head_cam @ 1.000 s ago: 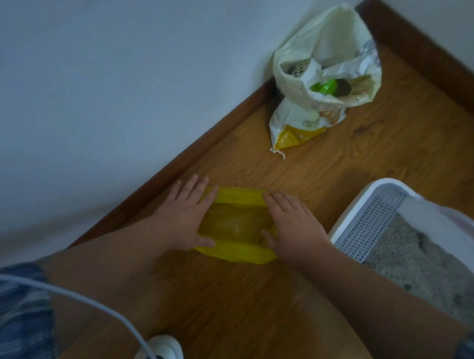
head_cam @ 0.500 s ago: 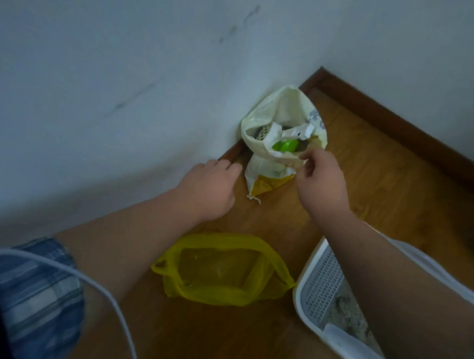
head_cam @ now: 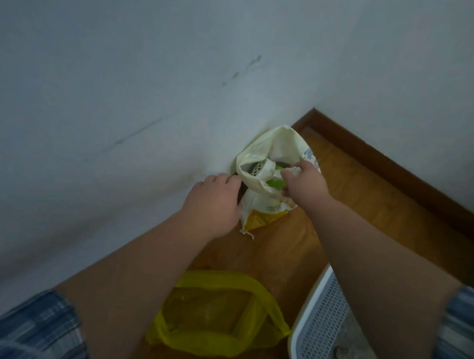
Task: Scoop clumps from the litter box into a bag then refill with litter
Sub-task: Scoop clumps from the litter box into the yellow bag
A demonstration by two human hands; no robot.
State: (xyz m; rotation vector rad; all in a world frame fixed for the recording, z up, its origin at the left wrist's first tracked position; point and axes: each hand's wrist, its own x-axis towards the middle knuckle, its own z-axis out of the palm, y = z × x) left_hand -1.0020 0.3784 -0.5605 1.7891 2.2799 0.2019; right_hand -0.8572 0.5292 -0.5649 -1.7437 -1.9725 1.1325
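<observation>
A cream litter sack [head_cam: 267,150] with a yellow bottom stands in the corner of the room. Inside its mouth I see a green scoop [head_cam: 273,182] and a perforated white part. My left hand [head_cam: 213,203] grips the sack's left side. My right hand [head_cam: 305,183] pinches the sack's crumpled top edge at the opening. A yellow plastic bag [head_cam: 217,313] lies open on the wooden floor below my arms. The white litter box [head_cam: 317,326] with a grid step and grey litter sits at the lower right.
White walls meet at the corner, with a dark wooden skirting board [head_cam: 404,178] along the floor. My forearms and blue checked sleeves cross the lower frame.
Both hands left the yellow bag and reached up to the litter sack. My left hand now holds its side, and my right hand has closed on its top edge.
</observation>
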